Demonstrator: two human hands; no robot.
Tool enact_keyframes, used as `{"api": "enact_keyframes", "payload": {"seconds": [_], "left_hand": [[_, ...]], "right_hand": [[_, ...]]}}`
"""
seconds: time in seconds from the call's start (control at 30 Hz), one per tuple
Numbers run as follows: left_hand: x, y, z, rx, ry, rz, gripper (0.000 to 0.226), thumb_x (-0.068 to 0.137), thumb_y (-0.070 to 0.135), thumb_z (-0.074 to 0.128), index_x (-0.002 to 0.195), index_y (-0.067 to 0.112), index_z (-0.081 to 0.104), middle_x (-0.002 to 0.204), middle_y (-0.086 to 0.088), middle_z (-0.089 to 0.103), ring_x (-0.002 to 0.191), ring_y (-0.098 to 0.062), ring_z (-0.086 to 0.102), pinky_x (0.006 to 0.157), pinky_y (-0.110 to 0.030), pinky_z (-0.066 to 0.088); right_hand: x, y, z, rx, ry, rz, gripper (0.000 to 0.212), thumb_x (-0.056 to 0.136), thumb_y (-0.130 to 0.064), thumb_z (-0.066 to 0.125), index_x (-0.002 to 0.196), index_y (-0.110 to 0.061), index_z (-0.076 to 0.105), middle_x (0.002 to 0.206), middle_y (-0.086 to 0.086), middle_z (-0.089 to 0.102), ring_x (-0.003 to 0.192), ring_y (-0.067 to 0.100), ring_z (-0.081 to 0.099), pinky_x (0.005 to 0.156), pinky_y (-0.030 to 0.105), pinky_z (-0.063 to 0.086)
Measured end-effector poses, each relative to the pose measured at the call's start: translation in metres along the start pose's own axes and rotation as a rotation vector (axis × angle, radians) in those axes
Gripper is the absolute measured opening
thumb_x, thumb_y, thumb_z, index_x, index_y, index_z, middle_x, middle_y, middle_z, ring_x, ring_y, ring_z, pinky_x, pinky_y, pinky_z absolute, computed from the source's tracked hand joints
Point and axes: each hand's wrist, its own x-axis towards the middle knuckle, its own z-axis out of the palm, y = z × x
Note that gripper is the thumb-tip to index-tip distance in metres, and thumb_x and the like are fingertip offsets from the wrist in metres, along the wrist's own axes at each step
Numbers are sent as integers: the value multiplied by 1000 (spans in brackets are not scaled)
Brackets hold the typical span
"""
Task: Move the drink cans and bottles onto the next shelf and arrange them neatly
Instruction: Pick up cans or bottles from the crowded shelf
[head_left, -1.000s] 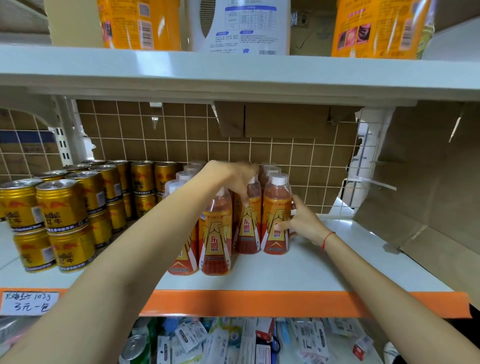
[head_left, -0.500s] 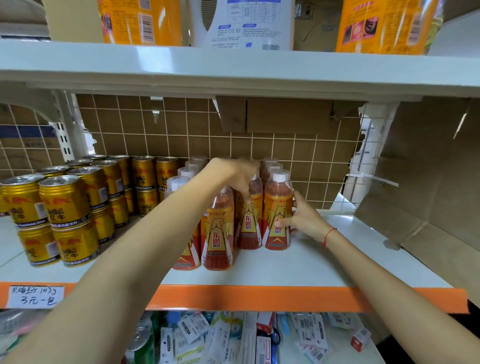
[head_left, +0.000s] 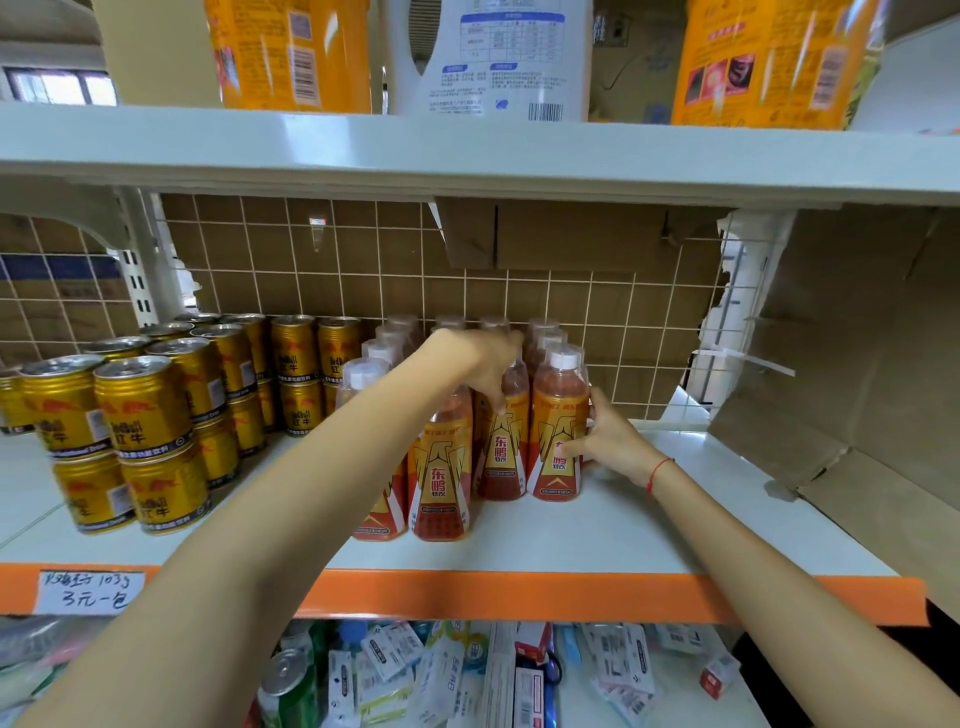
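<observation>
Several orange-labelled drink bottles with white caps stand in rows on the white shelf (head_left: 649, 530). My left hand (head_left: 480, 364) reaches over the rows and grips the neck of a middle bottle (head_left: 501, 447), hiding its cap. My right hand (head_left: 605, 439) presses with its fingers against the right side of the rightmost front bottle (head_left: 556, 436). Another bottle (head_left: 439, 483) stands nearest the shelf's front. To the left, gold drink cans (head_left: 143, 405) are stacked two high in several rows.
An orange strip (head_left: 519, 592) with a handwritten price tag (head_left: 91, 592) edges the shelf front. Torn cardboard (head_left: 831, 374) lines the right side and a wire grid (head_left: 363, 270) the back. The upper shelf (head_left: 467, 150) carries large containers. Small packets fill the shelf below (head_left: 467, 675).
Both hands stay on the bottles with almost no shift; my right hand's fingers have slid slightly up the rightmost bottle's side. The view has tilted a little.
</observation>
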Motion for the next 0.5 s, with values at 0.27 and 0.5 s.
{"api": "enact_keyframes", "payload": {"seconds": [0.27, 0.5], "left_hand": [[-10, 5, 6, 48, 113, -92, 82, 87, 43, 61, 148, 5, 19, 144, -18, 38, 127, -34, 44, 96, -41, 42], [-35, 15, 17, 18, 319, -155, 66, 92, 43, 53, 143, 10, 30, 145, -17, 36, 135, -34, 33, 110, -45, 26]], "right_hand": [[-15, -20, -2, -10, 68, 57, 70, 76, -3, 73, 134, -10, 35, 114, 5, 56, 105, 19, 55, 87, 31, 46], [-30, -60, 2, -185, 250, 16, 33, 84, -21, 66, 112, -14, 50, 103, 2, 63, 97, 23, 62, 83, 38, 52]]}}
